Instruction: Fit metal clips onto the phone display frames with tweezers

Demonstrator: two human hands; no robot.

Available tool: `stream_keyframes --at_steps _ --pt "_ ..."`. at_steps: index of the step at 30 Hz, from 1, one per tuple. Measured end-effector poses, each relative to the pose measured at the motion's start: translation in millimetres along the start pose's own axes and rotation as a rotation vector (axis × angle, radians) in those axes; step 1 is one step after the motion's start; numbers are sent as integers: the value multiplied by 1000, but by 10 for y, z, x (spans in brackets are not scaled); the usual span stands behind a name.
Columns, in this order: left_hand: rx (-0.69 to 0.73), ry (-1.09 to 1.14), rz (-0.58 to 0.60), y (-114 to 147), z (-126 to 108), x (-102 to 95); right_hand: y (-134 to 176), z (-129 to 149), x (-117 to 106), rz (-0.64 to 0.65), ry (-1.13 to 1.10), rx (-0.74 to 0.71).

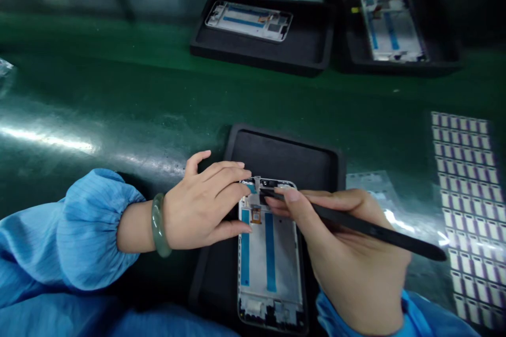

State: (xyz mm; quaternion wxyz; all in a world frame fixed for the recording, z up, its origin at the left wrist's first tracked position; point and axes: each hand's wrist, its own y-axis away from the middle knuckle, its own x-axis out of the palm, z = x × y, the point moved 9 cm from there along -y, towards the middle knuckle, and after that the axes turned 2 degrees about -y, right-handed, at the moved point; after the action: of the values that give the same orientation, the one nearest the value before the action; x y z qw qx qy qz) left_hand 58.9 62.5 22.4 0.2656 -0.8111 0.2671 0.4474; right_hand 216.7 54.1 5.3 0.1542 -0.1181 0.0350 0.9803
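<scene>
A phone frame (pixel 282 253) with its inner side up lies in a black foam tray (pixel 284 155) in front of me. Blue strips and a small orange flex cable show on its silver plate. My left hand (pixel 209 202) is open, its fingers spread over the frame's upper left edge and touching it. Between the thumb and fingers of my right hand (pixel 348 253) is a slim black spudger (pixel 379 233), its rounded rear end pointing right. The tool's tip is near the top of the frame, partly hidden by my fingers.
Farther back, one black tray (pixel 261 60) holds another phone frame (pixel 249 21), and a second tray (pixel 438 21) holds one more (pixel 393 26). At right lies a sheet of small pale stickers (pixel 468 195), with clear film (pixel 371 184) beside my right hand.
</scene>
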Motion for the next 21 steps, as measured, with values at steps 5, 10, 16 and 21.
stream_keyframes --at_steps 5,10,16,21 --pt "6 7 -13 3 0 -3 9 9 8 9 26 -6" --pt "6 6 -10 -1 -4 -6 14 33 18 14 53 -22" --pt "8 -5 7 -7 -14 -3 27 34 19 26 84 -54" --pt "51 -75 19 -6 -49 11 29 5 7 31 100 -64"
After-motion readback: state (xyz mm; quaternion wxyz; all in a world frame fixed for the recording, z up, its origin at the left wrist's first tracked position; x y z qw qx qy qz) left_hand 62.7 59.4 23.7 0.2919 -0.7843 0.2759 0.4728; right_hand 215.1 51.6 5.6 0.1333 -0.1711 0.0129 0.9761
